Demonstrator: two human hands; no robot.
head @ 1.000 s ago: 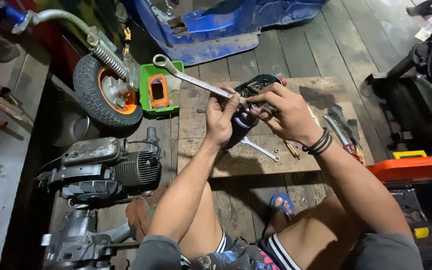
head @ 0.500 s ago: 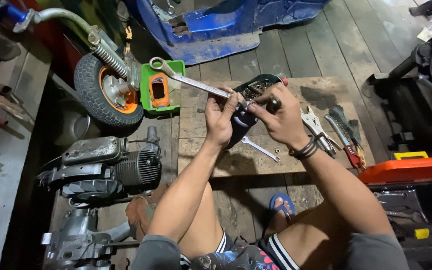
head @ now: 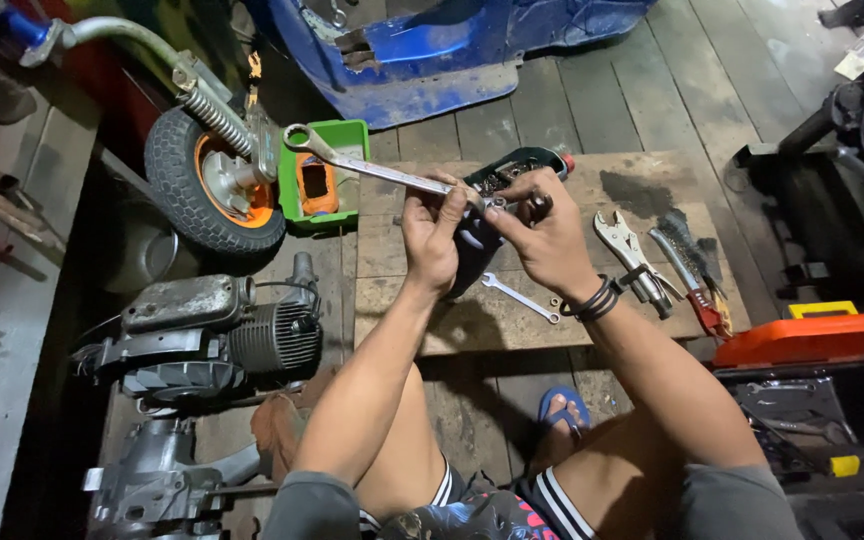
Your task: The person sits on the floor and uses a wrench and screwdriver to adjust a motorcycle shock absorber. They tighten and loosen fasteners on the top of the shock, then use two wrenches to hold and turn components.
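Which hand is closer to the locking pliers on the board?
Right. The right hand sits just left of the locking pliers; the left hand, gripping the long wrench, is farther left.

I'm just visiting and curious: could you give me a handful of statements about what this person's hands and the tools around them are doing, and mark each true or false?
1. The left hand grips a long silver combination wrench whose ring end points toward the small orange-rimmed wheel. True.
2. The right hand rests flat on the wooden work board. False: it is raised, its fingers on the dark metal part held between both hands.
3. A small silver spanner lies on the board below the hands. True.
4. The silver locking pliers lie in the green plastic tray. False: they lie on the board, to the right of the right hand.
5. The finned grey engine sits left of the board. True.
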